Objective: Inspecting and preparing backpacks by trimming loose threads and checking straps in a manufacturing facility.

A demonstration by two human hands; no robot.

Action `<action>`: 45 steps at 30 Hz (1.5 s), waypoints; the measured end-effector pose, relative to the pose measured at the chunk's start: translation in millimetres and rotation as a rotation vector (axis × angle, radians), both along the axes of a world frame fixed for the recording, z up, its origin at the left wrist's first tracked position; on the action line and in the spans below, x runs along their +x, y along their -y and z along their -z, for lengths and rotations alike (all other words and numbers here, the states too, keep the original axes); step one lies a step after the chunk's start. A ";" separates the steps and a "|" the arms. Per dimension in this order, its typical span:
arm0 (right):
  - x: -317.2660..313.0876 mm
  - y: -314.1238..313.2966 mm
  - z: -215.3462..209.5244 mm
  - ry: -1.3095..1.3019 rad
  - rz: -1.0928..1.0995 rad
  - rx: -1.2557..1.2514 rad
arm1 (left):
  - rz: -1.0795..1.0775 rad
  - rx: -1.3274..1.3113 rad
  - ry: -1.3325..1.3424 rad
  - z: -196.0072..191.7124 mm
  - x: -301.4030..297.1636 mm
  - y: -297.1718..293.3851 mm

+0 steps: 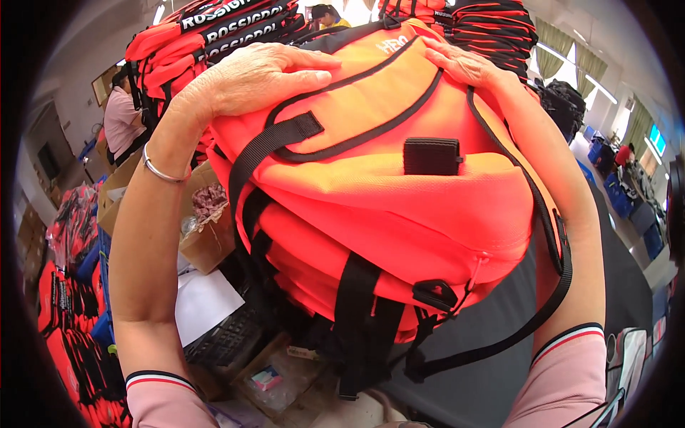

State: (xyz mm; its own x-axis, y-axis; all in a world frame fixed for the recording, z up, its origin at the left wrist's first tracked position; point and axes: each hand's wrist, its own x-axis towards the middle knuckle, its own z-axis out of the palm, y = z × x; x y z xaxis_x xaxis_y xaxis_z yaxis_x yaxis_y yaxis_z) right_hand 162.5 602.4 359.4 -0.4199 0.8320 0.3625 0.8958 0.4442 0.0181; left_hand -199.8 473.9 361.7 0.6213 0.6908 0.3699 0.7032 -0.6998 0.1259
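Observation:
A large orange-red backpack [399,214] with black straps fills the middle of the view, tilted toward me. My left hand [275,75] lies flat on its upper left side, fingers stretched beside a padded shoulder strap [364,107] edged in black. On the upper right, my right hand [464,63] rests with its fingers extended over the bag's top edge. Black webbing [360,299] hangs from the bag's lower side, and a loose strap [499,348] loops down near my right forearm. The bag's far side is hidden.
Stacks of folded red-black bags [228,36] rise behind. Left of me are a cardboard box [207,242], white paper [207,303] and more bundled bags [78,342]. A dark grey table surface [457,385] lies below the backpack. Another person [123,118] is at the far left.

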 end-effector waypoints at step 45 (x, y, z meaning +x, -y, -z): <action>75.5 313.6 213.0 -0.417 0.481 0.483 | 0.073 0.051 0.544 60.7 -10.6 -28.7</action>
